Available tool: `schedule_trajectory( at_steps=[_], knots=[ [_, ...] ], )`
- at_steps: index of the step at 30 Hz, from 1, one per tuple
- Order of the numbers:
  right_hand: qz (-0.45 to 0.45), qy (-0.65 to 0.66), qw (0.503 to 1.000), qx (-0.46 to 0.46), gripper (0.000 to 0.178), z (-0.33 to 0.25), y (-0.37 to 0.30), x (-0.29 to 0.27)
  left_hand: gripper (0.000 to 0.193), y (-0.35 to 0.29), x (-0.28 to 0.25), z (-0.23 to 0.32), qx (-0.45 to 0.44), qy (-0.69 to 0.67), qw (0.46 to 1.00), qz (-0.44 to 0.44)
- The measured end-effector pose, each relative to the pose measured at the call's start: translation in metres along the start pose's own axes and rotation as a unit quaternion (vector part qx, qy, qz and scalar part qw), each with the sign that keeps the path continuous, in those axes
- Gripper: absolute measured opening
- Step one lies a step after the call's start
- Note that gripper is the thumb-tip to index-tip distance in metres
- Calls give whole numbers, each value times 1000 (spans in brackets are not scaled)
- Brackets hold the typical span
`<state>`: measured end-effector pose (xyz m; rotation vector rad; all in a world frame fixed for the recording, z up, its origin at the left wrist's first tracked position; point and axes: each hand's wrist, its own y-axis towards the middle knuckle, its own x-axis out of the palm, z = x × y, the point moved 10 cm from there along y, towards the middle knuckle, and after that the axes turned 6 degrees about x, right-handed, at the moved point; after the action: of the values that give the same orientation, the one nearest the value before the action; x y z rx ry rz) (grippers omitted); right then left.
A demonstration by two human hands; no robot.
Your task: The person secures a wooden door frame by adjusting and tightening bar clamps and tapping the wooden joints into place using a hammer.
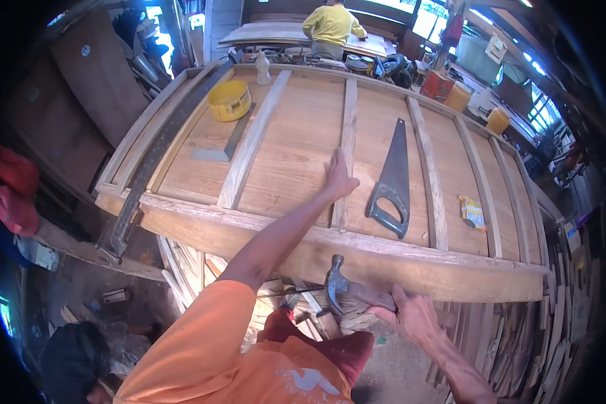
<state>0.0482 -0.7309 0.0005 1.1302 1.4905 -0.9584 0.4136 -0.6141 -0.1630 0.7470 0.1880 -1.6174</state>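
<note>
My right hand (416, 318) grips the wooden handle of a claw hammer (360, 291), low in front of the panel's near edge. The metal head points left, away from my fingers. My left hand (340, 176) lies on a cross slat (349, 121) of a large framed wooden panel (283, 168), thumb out to the side and fingers stretched forward. To its right, inside the frame, rests a handsaw (394, 178) with a dark grip. A metal try square (225, 145) is on the panel to the left, beside an open yellow tub (229, 101).
A long bar clamp (145, 172) lies across the panel's left end. A small yellow packet (472, 213) sits between slats at right. Stacked timber strips (512, 343) stand below right. Behind the panel, a person in a yellow top (332, 28) is at another bench.
</note>
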Motion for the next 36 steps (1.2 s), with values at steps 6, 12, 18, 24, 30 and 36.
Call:
schedule_trajectory(
  at_steps=[6, 12, 18, 24, 30, 36],
  knots=[
    [-112, 368, 885, 261, 45, 55, -37, -10, 124, -2, -5, -2, -13, -25, 1000, 2],
    [-105, 471, 831, 275, 23, 42, -28, -78, 119, -4, -2, -6, 3, -56, 998, 6],
    [-24, 528, 798, 288, 29, -8, 29, -75, 119, -8, -22, 10, -69, -102, 992, -40],
    [-40, 556, 781, 281, 31, -48, 165, -9, 80, -63, -237, 23, 29, -220, 972, -78],
    [-86, 493, 828, 255, 30, -58, 295, 74, 35, -213, -509, -29, -4, -158, 976, 147],
    [-66, 491, 837, 232, 14, -56, 351, 123, 35, -374, -659, -59, -162, -56, 887, 430]
  ],
)
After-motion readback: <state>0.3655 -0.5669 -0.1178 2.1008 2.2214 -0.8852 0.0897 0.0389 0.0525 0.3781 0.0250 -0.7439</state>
